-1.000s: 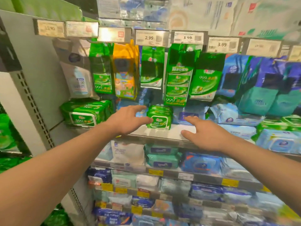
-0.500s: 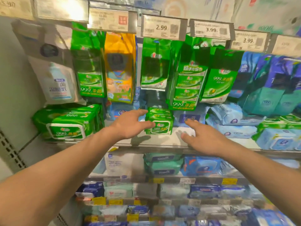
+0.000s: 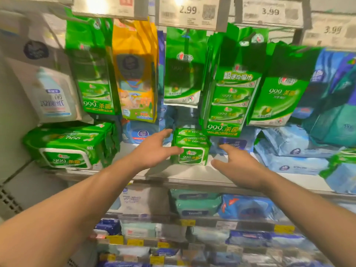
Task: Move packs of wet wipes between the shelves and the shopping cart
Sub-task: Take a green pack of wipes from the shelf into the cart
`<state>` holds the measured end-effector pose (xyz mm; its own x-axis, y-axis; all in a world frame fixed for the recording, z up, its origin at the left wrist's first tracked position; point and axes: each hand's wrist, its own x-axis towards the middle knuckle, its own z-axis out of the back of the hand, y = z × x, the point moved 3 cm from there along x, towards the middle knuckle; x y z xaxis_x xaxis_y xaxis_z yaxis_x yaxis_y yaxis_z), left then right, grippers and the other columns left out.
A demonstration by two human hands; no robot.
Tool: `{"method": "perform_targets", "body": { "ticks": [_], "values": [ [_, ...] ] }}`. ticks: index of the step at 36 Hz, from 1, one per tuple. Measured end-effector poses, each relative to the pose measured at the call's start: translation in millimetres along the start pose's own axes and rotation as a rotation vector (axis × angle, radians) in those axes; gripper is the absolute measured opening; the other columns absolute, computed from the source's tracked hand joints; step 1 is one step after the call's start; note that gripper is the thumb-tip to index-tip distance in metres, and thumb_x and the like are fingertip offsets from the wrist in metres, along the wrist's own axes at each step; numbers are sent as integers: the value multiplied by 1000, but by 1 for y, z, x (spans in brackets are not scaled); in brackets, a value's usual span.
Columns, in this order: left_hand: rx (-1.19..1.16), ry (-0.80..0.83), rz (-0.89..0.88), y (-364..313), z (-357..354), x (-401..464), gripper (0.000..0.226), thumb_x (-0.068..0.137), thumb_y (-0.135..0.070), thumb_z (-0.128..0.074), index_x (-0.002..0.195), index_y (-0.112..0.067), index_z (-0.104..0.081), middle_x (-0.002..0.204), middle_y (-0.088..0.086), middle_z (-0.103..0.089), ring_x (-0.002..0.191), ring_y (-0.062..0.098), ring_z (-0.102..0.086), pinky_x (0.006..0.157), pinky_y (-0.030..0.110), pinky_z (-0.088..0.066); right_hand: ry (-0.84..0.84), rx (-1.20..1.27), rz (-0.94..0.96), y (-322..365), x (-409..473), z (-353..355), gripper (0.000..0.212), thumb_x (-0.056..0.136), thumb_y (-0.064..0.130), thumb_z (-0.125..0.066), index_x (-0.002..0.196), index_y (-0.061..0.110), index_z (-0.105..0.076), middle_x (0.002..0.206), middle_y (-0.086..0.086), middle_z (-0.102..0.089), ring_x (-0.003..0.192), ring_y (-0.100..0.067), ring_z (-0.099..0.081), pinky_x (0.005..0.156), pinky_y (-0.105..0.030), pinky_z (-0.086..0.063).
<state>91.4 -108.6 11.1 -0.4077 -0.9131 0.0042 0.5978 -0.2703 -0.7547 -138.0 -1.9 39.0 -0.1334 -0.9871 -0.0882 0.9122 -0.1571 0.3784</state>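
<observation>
Now both open hands have closed in on the green stack (image 3: 189, 146), left hand (image 3: 154, 149) touching it, right hand (image 3: 238, 166) just beside, so a grab looks imminent.

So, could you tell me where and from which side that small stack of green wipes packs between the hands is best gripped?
Probably by its two short ends, from the front. The small green stack stands free on the shelf, both ends exposed. The left hand and the right hand are open on either side.
</observation>
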Motion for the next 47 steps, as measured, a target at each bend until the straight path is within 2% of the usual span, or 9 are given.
{"method": "perform_targets", "body": {
  "ticks": [3,8,17,20,25,30,36,44,47],
  "values": [
    [-25,-14,-3,1,-4,4,101,74,-60,-74,160,-26,-34,162,-7,-39,145,17,-42,113,33,-34,-2,9,19,-4,7,-1,62,100,44,-53,152,17,-35,154,-3,-44,137,-21,-43,95,-26,-35],
    [-86,-56,17,4,0,-5,115,58,-75,-65,158,-27,-36,159,-9,-43,140,14,-46,111,32,-37,-82,-47,223,20,21,-16,60,99,44,-55,152,23,-38,153,1,-46,139,-17,-42,107,-20,-30],
    [-58,-231,26,34,51,-56,77,85,-54,-75,153,-33,-45,154,-14,-49,136,2,-46,105,23,-35,-77,-38,473,93,48,-54,64,97,40,-55,155,22,-34,163,5,-29,152,-10,-18,119,-21,-8],
    [-47,-297,7,39,74,-78,87,69,-72,-66,147,-37,-51,145,-19,-55,131,-4,-51,108,22,-38,-34,-41,531,118,51,-66,65,97,41,-57,154,19,-35,162,1,-33,150,-13,-23,117,-18,-12],
    [-129,-428,-12,56,111,-112,81,68,-66,-65,141,-32,-61,133,-15,-67,124,-3,-59,105,26,-48,8,-28,595,159,59,-85,74,97,46,-56,158,20,-25,166,2,-22,154,-13,-15,120,-22,-10],
    [-226,-668,-1,75,138,-138,56,70,-55,-67,121,-32,-72,117,-12,-75,114,2,-67,91,20,-53,76,84,565,198,65,-99,84,93,48,-64,159,18,-22,164,1,-26,150,-16,-25,114,-22,-19],
    [-271,-987,109,109,158,-145,49,77,-53,-63,122,-34,-70,125,-11,-71,121,11,-64,110,45,-48,200,321,456,228,85,-119,124,75,58,-80,161,17,0,168,1,-15,153,-15,-20,121,-31,-22],
    [-237,-1034,253,135,153,-127,61,82,-55,-58,130,-17,-62,113,-1,-69,108,19,-64,99,43,-51,181,486,402,248,115,-140,142,52,59,-92,156,18,-5,155,0,-34,143,-17,-34,114,-27,-30],
    [-265,-1075,312,144,150,-123,40,91,-47,-62,118,-17,-58,100,-3,-63,95,15,-61,86,38,-50,158,531,408,252,124,-150,141,49,56,-94,154,18,-8,143,7,-26,138,-9,-26,111,-20,-23]
  ]
}}
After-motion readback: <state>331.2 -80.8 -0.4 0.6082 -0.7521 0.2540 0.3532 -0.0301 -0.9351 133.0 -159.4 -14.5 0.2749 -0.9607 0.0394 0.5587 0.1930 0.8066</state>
